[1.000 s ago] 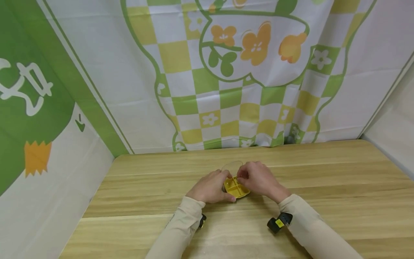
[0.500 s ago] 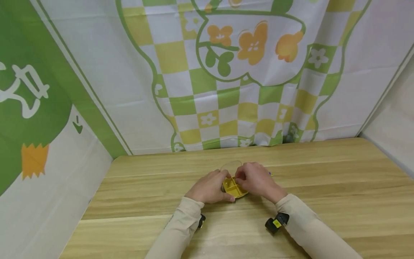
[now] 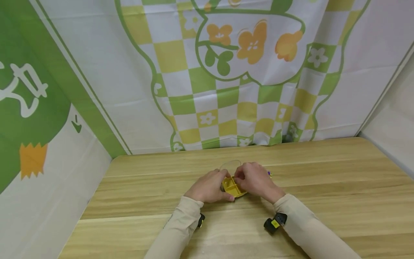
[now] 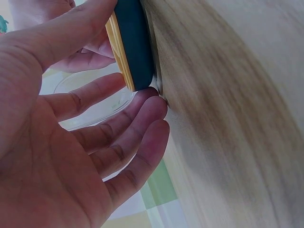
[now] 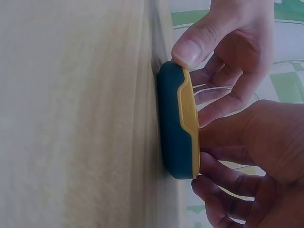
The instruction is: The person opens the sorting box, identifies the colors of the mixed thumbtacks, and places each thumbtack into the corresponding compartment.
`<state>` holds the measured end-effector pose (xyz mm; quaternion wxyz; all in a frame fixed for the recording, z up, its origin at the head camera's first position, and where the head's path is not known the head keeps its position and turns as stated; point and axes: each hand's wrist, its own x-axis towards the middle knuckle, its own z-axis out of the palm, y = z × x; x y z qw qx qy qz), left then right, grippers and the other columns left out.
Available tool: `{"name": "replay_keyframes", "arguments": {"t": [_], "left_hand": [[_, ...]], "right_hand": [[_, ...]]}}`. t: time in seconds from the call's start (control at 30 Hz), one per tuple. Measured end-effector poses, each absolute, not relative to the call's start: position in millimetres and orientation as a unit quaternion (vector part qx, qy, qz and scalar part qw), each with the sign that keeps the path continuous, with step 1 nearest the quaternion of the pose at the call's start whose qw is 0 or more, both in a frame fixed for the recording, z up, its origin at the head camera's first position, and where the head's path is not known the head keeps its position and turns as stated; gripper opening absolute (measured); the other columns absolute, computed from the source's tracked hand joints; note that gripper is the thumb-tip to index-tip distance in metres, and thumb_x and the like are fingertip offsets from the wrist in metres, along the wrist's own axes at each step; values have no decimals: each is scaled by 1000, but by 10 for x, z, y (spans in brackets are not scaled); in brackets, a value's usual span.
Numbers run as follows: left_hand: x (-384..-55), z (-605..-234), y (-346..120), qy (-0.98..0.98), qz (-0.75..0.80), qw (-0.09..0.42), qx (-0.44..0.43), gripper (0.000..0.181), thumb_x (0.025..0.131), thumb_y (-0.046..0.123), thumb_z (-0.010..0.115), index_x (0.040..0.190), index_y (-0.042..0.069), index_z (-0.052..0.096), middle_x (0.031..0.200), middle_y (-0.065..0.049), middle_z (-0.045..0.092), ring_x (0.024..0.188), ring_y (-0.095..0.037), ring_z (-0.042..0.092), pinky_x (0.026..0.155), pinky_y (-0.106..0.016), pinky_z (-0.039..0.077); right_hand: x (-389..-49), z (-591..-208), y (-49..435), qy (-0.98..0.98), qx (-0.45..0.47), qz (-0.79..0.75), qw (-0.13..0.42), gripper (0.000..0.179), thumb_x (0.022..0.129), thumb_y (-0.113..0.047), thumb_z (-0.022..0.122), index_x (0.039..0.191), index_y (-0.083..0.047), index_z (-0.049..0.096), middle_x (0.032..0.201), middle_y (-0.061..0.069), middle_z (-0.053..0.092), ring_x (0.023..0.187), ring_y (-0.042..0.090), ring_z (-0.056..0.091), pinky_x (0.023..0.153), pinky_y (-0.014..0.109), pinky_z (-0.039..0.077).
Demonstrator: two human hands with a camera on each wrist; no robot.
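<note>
A small pill box (image 3: 231, 189) with a yellow divided tray and a dark teal base (image 5: 173, 123) sits on the table, its clear lid (image 3: 233, 163) raised at the back. My left hand (image 3: 211, 187) holds it from the left, thumb at the near edge and fingers at the far side. From the right, my right hand (image 3: 257, 181) reaches over the tray with thumb and fingers bent down at the back compartments. In the right wrist view, its fingertips (image 5: 205, 164) are right at the yellow rim. I cannot tell whether they pinch something.
Tiny purple and yellow-green pieces (image 3: 270, 174) lie on the wooden table (image 3: 323, 187) just beyond my right hand. A patterned curtain (image 3: 226, 108) hangs along the table's back edge. Both wrists carry black straps, the right one (image 3: 275, 223) with a yellow mark.
The tiny coloured pieces have come into sight beside my right hand. My right hand covers slightly more of the tray's right side. My left hand keeps its hold on the box.
</note>
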<state>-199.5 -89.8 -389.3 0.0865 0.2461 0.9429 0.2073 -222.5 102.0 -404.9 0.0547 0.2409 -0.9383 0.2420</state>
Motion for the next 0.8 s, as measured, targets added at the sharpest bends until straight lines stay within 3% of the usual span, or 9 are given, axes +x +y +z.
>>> {"name": "replay_keyframes", "arguments": {"t": [0.8], "left_hand": [[-1994,-3892,-893,944,204,87,245,64,81,39,87,130,8,60,123,-10,64,108,-23,62,94,-40,51]], "right_hand": [[-2216,-4085,1001,-936,231,257,64,5,85,-10,76,82,-11,79,74,-4,69,67,9,60,60,30,51]]}}
